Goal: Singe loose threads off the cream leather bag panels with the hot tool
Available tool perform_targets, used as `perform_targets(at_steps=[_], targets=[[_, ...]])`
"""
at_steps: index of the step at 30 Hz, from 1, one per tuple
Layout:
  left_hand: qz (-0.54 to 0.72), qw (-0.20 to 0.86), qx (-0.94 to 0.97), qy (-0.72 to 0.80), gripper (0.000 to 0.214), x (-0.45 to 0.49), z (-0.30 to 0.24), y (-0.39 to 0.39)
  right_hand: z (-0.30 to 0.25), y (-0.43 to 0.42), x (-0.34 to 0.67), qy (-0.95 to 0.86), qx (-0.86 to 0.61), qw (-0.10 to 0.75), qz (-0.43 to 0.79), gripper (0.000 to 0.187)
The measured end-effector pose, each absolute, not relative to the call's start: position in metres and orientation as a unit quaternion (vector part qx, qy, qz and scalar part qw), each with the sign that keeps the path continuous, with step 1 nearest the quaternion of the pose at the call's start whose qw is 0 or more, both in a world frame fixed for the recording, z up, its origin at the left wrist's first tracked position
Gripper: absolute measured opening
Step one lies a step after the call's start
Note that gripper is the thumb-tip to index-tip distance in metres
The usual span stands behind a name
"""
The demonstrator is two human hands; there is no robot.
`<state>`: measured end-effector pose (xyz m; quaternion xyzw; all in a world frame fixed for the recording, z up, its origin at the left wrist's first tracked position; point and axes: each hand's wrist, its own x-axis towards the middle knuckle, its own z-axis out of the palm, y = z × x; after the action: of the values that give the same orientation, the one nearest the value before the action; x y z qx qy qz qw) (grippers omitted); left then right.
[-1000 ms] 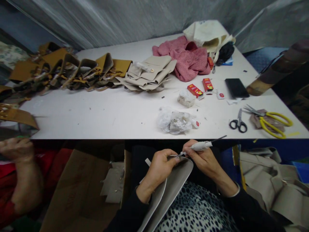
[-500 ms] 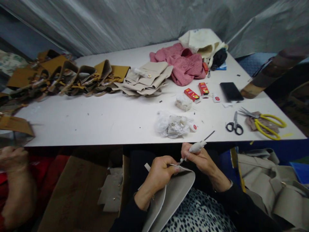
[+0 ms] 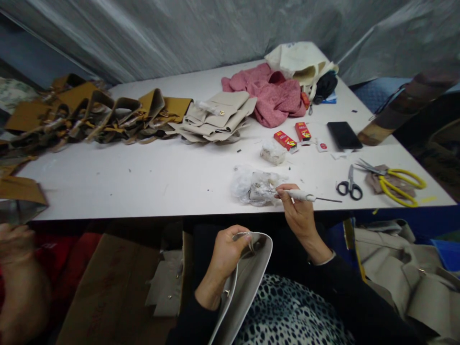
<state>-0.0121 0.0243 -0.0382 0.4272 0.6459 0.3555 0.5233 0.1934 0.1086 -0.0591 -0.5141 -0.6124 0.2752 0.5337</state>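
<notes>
My left hand pinches the upper edge of a light grey leather-like bag piece that hangs over my lap. A small metal fitting shows on its side. My right hand is closed around a screwdriver with a white wrapped handle, its thin shaft pointing right. The fingertips of that hand are at the right edge of an opened plastic bag of small parts on the table. Whether they hold a small part as well, I cannot make out.
Black scissors and yellow-handled snips lie to the right, below a phone. Red small boxes, grey bag pieces and mustard bags are farther back. A co-worker's arm is at left.
My right hand has moved up and left from the bag piece to the plastic bag, the screwdriver swinging round to point right. My left hand has shifted slightly left with the bag piece.
</notes>
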Motion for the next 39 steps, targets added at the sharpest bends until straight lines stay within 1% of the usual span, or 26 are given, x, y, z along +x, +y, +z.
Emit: perform_targets(at_steps=[3, 9, 12, 13, 15, 18, 19, 21, 23, 27, 39], targets=[[0.356, 0.525, 0.426, 0.645, 0.013, -0.013, -0.038, 0.024, -0.058, 0.111, 0.193, -0.656, -0.512, 0.503, 0.232, 0.026], [0.354, 0.558, 0.42, 0.622, 0.013, -0.015, -0.04, 0.023, -0.04, 0.118, 0.186, -0.764, -0.494, 0.408, 0.081, 0.028], [0.348, 0.561, 0.425, 0.619, 0.013, -0.015, -0.038, 0.021, -0.034, 0.12, 0.184, -0.778, -0.495, 0.381, 0.062, 0.03], [0.345, 0.561, 0.427, 0.62, 0.013, -0.015, -0.037, 0.021, -0.033, 0.12, 0.184, -0.773, -0.496, 0.387, 0.076, 0.03], [0.341, 0.563, 0.429, 0.619, 0.014, -0.016, -0.036, 0.02, -0.032, 0.115, 0.186, -0.743, -0.5, 0.427, 0.127, 0.028], [0.341, 0.565, 0.44, 0.61, 0.014, -0.016, -0.036, 0.02, -0.03, 0.1, 0.19, -0.652, -0.496, 0.498, 0.284, 0.029], [0.341, 0.565, 0.446, 0.605, 0.014, -0.017, -0.035, 0.02, -0.029, 0.094, 0.191, -0.624, -0.484, 0.502, 0.353, 0.031], [0.338, 0.567, 0.457, 0.597, 0.014, -0.017, -0.034, 0.02, -0.028, 0.081, 0.194, -0.594, -0.441, 0.478, 0.473, 0.036], [0.334, 0.571, 0.464, 0.59, 0.014, -0.016, -0.032, 0.021, -0.027, 0.071, 0.195, -0.598, -0.401, 0.441, 0.535, 0.038], [0.33, 0.578, 0.466, 0.583, 0.014, -0.015, -0.028, 0.021, -0.027, 0.063, 0.196, -0.621, -0.373, 0.406, 0.557, 0.035], [0.323, 0.579, 0.477, 0.578, 0.016, -0.014, -0.029, 0.019, -0.029, 0.061, 0.192, -0.649, -0.38, 0.384, 0.536, 0.031]])
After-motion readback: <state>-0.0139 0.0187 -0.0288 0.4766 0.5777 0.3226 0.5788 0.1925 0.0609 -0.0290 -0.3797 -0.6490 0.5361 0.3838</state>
